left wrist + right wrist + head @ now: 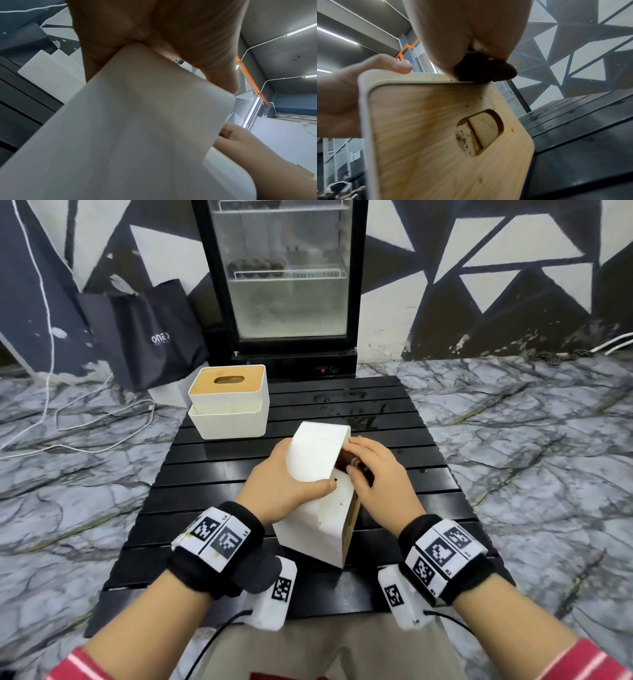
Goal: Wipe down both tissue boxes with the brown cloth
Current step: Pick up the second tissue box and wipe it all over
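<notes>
A white tissue box (317,474) with a wooden lid (436,135) is tipped on its side at the middle of the black slatted table (212,501). My left hand (284,484) grips its left side, thumb across the white wall (137,121). My right hand (373,474) holds the bunched brown cloth (346,462) against the box's upper right edge; in the right wrist view the cloth (486,73) sits on the rim above the lid. A second white tissue box (228,402) with a wooden top stands upright at the table's far left.
A glass-door fridge (284,278) stands behind the table. A black shopping bag (150,333) leans against the wall at left, with white cables (102,419) on the marble floor. Wet marks (352,409) show on the table's far slats.
</notes>
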Action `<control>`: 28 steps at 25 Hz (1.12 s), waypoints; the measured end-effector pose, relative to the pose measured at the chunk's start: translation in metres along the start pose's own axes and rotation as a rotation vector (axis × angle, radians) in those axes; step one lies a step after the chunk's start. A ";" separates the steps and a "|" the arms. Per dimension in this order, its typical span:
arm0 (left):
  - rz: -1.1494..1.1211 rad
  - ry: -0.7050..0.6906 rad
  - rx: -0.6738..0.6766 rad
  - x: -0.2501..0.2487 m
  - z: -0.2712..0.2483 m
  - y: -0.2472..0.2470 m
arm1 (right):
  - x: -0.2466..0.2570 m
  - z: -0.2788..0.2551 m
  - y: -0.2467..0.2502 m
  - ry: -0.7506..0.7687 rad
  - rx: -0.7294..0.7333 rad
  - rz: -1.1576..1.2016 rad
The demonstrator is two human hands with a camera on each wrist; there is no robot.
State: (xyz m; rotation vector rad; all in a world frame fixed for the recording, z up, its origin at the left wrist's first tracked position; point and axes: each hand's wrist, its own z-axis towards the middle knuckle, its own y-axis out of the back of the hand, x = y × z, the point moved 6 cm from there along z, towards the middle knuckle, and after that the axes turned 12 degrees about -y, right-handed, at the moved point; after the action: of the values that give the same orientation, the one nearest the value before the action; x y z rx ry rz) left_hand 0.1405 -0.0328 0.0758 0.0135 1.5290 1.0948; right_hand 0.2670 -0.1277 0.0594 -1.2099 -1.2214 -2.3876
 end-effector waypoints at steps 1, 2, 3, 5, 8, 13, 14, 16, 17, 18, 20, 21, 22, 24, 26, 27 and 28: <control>0.000 -0.004 -0.003 0.000 0.001 0.000 | -0.002 0.007 0.001 -0.021 -0.005 -0.002; -0.006 -0.001 -0.012 0.000 0.002 0.000 | -0.003 0.011 0.000 -0.042 -0.008 -0.005; -0.011 0.002 -0.025 0.001 0.003 0.000 | -0.003 0.012 -0.001 -0.055 -0.012 -0.009; -0.017 0.011 -0.049 0.002 0.003 0.000 | -0.001 0.007 -0.005 -0.042 -0.012 -0.011; -0.031 0.009 -0.038 0.002 0.002 -0.001 | -0.001 -0.007 -0.003 0.004 0.030 -0.002; -0.042 0.002 -0.026 0.003 0.003 -0.001 | -0.009 0.008 0.004 -0.068 0.018 0.015; -0.037 0.001 -0.040 0.003 0.003 -0.001 | -0.006 0.009 0.002 -0.081 0.005 0.009; -0.033 0.002 -0.061 0.004 0.004 -0.001 | 0.000 0.002 -0.002 -0.053 -0.006 0.014; -0.037 -0.001 -0.061 0.005 0.004 -0.001 | 0.002 -0.005 -0.003 -0.027 -0.003 0.021; -0.043 0.000 -0.058 0.005 0.004 -0.002 | 0.002 -0.012 -0.002 -0.006 0.005 0.025; -0.052 -0.003 -0.042 0.005 0.004 -0.003 | 0.000 -0.018 0.002 -0.008 0.026 0.022; -0.054 -0.006 -0.032 0.005 0.005 -0.003 | -0.002 -0.014 0.005 -0.027 0.035 0.019; -0.053 -0.009 -0.022 0.004 0.005 -0.003 | -0.004 -0.010 0.006 -0.051 0.038 0.012; -0.058 -0.007 -0.023 0.006 0.006 -0.004 | -0.005 -0.003 0.005 -0.079 0.021 -0.001; -0.060 -0.005 -0.034 0.006 0.005 -0.004 | 0.001 -0.007 0.000 -0.070 -0.004 -0.008; -0.060 -0.005 -0.038 0.007 0.005 -0.004 | 0.003 -0.011 -0.002 -0.051 -0.003 -0.009; -0.060 -0.004 -0.040 0.007 0.005 -0.004 | 0.004 -0.016 -0.002 -0.029 0.006 -0.005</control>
State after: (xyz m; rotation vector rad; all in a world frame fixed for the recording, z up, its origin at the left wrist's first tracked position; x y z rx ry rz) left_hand 0.1442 -0.0282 0.0690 -0.0567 1.4947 1.0768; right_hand 0.2542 -0.1376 0.0558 -1.2456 -1.2403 -2.3760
